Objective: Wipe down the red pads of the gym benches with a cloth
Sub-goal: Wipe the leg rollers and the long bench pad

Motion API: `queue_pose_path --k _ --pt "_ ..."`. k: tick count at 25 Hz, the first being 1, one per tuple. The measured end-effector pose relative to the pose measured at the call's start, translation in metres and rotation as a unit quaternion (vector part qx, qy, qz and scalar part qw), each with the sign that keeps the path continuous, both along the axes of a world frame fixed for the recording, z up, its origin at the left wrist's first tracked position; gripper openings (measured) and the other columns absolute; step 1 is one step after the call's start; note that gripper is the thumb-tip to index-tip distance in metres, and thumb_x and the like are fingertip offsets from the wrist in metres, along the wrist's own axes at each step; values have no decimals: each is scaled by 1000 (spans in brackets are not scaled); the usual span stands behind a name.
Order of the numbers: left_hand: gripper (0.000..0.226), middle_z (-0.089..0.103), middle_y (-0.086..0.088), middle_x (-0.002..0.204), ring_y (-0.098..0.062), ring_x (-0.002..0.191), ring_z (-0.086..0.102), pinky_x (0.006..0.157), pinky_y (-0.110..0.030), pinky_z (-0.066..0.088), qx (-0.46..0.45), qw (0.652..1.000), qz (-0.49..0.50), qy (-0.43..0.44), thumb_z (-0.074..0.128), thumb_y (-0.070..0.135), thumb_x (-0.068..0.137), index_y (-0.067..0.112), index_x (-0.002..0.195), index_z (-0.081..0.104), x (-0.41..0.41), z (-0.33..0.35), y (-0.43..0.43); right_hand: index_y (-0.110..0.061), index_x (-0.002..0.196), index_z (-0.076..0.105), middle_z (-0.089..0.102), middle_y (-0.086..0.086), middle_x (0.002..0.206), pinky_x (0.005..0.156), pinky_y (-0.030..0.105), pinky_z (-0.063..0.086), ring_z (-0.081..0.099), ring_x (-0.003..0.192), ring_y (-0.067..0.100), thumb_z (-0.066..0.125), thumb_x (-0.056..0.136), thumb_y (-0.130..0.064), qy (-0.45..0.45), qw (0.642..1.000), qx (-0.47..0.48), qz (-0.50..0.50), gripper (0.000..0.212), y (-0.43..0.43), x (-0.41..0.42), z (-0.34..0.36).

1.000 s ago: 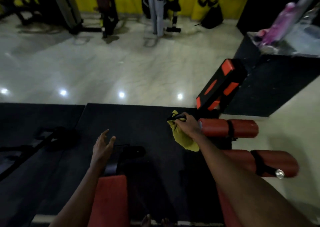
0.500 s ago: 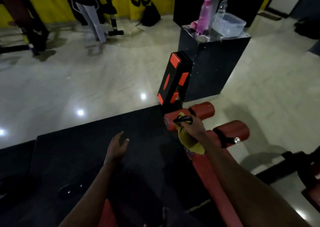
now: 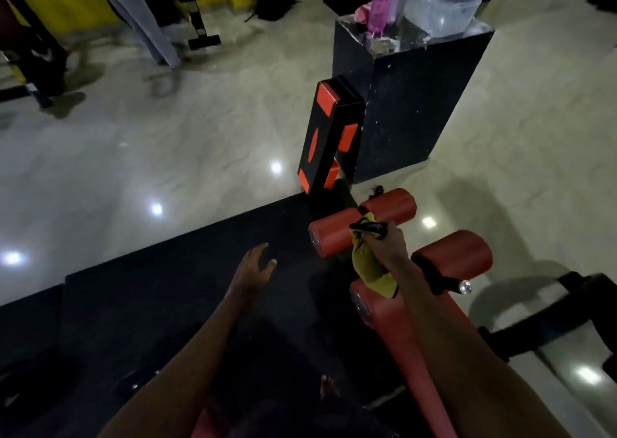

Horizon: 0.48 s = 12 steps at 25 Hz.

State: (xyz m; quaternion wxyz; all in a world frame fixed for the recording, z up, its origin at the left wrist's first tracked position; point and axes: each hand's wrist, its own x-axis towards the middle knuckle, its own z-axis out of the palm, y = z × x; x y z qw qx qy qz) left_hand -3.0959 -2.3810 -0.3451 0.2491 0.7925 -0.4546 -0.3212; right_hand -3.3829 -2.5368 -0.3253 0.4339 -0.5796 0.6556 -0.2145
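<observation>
Gripping the cloth [image 3: 369, 267], right hand [image 3: 389, 245] is beside the red roller [image 3: 330, 237]; left hand [image 3: 253, 267] spread.

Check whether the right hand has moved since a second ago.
Yes: the right hand with the yellow cloth shifted along the far red roller pad, from its left end toward its middle.

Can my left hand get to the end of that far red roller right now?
Probably yes: left hand is open, and only bare black mat lies between it and the red roller.
</observation>
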Motion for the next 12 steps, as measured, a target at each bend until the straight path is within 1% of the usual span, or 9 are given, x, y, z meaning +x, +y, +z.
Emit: queue_pose_path --k 3,6,9,10,11,12 --pt "56 46 -14 149 -27 136 44 112 -34 33 22 999 -30 15 63 24 96 8 147 45 4 -18 -49 -5 130 42 44 21 130 92 41 48 54 116 38 78 85 -28 30 999 32 -22 62 -32 17 -16" --pt "61 44 -16 150 -29 139 42 112 -30 30 53 995 -79 30 62 31 95 6 148 43 14 -49 -100 -3 129 41 42 22 130 95 47 49 53 117 41 80 83 -27 52 997 45 -37 65 -64 35 -39" --pt "58 44 -15 150 -27 139 42 111 -29 31 75 990 -106 50 62 23 97 6 148 42 23 -71 -151 -8 133 42 42 20 134 101 56 47 52 121 42 82 80 -33 84 993 65 -58 71 -104 45 -54" --pt "58 44 -16 149 -27 138 42 111 -29 31 88 988 -113 58 61 24 97 6 148 42 27 -80 -168 -10 134 42 42 19 135 102 58 46 52 122 42 82 79 -35 99 990 74 -63 73 -116 48 -61" --pt "60 44 -17 149 -28 138 42 112 -30 31 100 985 -127 64 61 28 96 5 148 41 31 -89 -184 -11 136 42 42 19 135 102 59 46 52 123 42 82 79 -36 113 988 86 -62 74 -126 49 -68" --pt "67 44 -18 149 -30 138 43 112 -33 32 111 980 -149 69 58 38 93 5 148 41 34 -98 -200 -12 138 42 42 19 136 102 59 46 51 123 42 81 79 -38 126 985 98 -61 76 -137 49 -75"
